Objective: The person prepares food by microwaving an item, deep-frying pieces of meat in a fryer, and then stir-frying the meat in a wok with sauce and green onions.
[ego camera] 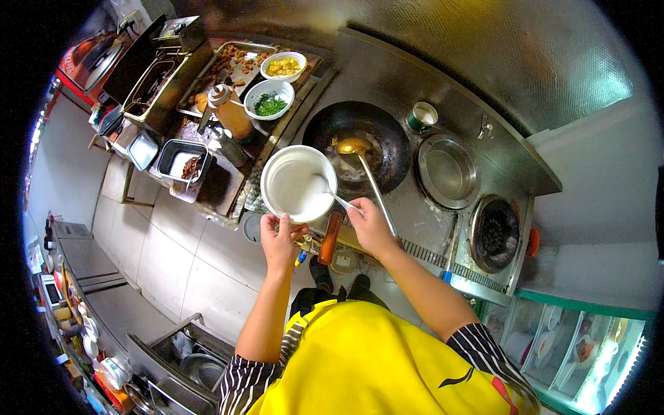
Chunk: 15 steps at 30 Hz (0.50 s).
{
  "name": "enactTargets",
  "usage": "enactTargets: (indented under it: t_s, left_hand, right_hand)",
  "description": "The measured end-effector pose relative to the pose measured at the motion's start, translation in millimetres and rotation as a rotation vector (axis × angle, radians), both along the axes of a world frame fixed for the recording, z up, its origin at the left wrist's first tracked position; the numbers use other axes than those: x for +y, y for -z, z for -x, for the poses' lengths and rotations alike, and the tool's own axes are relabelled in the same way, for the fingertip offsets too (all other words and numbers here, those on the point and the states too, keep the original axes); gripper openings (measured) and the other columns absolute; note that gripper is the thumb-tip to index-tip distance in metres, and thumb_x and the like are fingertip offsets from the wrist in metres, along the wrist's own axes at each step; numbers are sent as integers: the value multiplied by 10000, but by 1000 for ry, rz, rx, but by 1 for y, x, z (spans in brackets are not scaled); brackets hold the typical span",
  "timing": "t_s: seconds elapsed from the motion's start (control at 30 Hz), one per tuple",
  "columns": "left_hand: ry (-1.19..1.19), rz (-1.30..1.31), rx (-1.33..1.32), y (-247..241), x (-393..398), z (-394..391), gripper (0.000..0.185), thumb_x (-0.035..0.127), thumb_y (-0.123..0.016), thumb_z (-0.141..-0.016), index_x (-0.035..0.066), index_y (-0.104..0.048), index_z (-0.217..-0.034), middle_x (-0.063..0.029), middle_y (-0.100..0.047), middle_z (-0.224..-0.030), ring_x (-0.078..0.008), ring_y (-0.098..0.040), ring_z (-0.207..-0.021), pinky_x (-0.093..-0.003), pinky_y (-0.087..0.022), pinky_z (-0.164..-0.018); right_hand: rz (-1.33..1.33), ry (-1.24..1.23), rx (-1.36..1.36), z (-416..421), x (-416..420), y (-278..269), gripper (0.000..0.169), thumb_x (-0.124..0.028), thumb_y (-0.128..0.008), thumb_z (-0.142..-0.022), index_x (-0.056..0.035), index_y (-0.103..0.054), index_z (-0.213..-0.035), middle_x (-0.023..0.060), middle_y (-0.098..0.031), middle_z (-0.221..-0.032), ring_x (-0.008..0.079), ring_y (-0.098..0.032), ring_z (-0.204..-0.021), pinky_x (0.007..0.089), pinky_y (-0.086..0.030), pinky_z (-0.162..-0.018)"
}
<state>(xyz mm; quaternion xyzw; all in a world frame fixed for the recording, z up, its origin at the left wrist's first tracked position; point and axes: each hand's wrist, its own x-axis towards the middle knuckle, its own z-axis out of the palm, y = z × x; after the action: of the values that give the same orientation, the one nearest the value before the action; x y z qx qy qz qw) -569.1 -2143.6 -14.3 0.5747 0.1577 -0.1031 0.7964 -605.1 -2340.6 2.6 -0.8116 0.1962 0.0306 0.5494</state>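
My left hand (280, 241) grips the near rim of a white round tub (295, 181) that holds white powder or paste; I cannot tell which. Between the fingers of my right hand (369, 225) is the handle of a spoon (337, 197), its bowl end down in the tub. Just beyond the tub stands a dark wok (389, 129) with a wooden handle (330, 238). A metal ladle (374, 187) rests in it, with yellowish liquid in its bowl. The tub hides part of the wok's left side.
On the stove's right are a metal basin (447, 171) of liquid, a green-and-white mug (422, 117) and a blackened burner (495, 233). Leftwards stand bowls of chopped greens (269, 105) and yellow pieces (284, 67), a squeeze bottle (232, 114), a food tray (228, 62) and a fryer (155, 85).
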Motion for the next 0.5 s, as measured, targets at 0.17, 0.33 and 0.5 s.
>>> enactTargets:
  t_s: [0.17, 0.33, 0.5]
  left_hand:
    - [9, -27, 13, 2, 3, 2, 129, 118, -481, -991, 21, -398, -1006, -133, -575, -948, -221, -673, -746, -312, -595, -658]
    - [8, -25, -9, 9, 5, 2, 162, 146, -505, -986, 21, -405, -1004, -132, -582, -933, -217, -665, -727, -336, -599, -664]
    - [8, -27, 6, 5, 2, 1, 136, 125, -487, -993, 24, -396, -992, -127, -572, -942, -219, -671, -759, -313, -596, -660]
  right_hand:
    - [-199, 49, 17, 4, 6, 21, 168, -179, -531, -962, -28, -574, -1023, -20, -522, -740, 77, -472, -667, 246, -399, -601]
    - [-375, 108, 72, 6, 11, 20, 126, -160, -516, -967, -50, -539, -1024, -25, -481, -724, 41, -402, -578, 196, -318, -495]
    - [-675, 207, 176, 3, 10, 2, 109, -158, -513, -964, -59, -526, -1009, -26, -465, -709, 30, -373, -530, 190, -274, -440]
